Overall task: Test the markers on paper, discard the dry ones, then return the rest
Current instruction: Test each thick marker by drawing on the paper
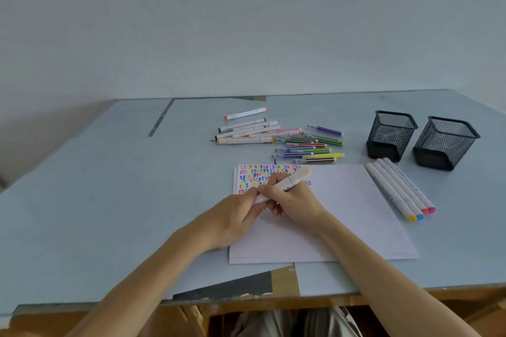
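Beside paper (342,200), four markers (401,191) (capped), two cups (391,135)

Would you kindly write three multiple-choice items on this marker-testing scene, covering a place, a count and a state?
1. Where do the four white markers with coloured end caps lie?
A. inside a cup
B. along the paper's right edge
C. left of the paper

2. How many black mesh cups stand on the table?
A. one
B. two
C. three

3. What holds the white marker over the paper?
A. both hands
B. nothing
C. the left hand only

Answers: 1 B, they lie side by side there; 2 B, a pair stands at right; 3 A, left hand and right hand both grip it.
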